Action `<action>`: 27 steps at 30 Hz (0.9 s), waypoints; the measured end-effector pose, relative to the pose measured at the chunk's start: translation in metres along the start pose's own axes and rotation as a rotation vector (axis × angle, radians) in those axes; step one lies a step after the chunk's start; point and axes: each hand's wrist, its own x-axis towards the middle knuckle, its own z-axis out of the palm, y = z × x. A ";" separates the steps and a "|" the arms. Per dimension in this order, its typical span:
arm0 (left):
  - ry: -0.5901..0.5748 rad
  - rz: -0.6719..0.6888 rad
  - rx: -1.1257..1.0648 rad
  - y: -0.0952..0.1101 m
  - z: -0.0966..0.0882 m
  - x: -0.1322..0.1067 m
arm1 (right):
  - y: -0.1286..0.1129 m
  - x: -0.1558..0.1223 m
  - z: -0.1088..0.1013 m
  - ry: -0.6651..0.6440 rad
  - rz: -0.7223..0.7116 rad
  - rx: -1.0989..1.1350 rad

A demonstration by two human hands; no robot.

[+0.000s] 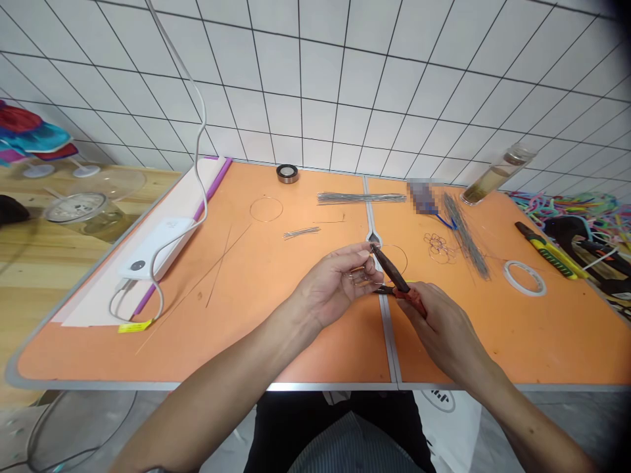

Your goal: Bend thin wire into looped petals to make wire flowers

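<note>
My right hand (pixel 438 322) grips the red handles of a pair of long-nosed pliers (pixel 391 268), whose dark jaws point up and left. At the tip of the upper jaw, my left hand (pixel 332 282) pinches a thin wire between thumb and forefinger. Part of that wire curves out as a loop (pixel 407 259) to the right of the pliers, and more thin strands show by my left fingers. Whether the jaws press on the wire is too small to tell. Both hands are above the orange table (pixel 296 341), near its metal seam.
Behind lie a wire bundle (pixel 361 198), a short wire bundle (pixel 302 232), a wire ring (pixel 267 209) and a tape roll (pixel 287 173). Rightward are a flower-shaped wire (pixel 438 246), more wires (pixel 466 236), a white ring (pixel 524 278), a cutter knife (pixel 547 253) and a jar (pixel 497 174). A power bank (pixel 156 248) lies left.
</note>
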 end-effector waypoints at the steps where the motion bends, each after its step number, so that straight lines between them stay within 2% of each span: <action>1: 0.001 0.001 0.002 0.000 0.000 0.000 | 0.000 0.000 0.000 -0.006 0.006 -0.002; 5: 0.003 0.011 0.013 -0.001 0.000 -0.001 | -0.001 0.000 -0.003 -0.023 0.021 -0.001; 11: -0.002 0.029 0.038 -0.003 0.000 -0.002 | -0.001 -0.001 -0.002 -0.132 0.116 0.130; 18: -0.014 0.037 0.053 -0.005 -0.001 0.000 | -0.002 0.001 0.001 -0.068 0.073 0.168; 27: -0.004 0.071 0.097 -0.005 0.001 -0.001 | 0.002 -0.001 0.004 -0.058 0.049 0.142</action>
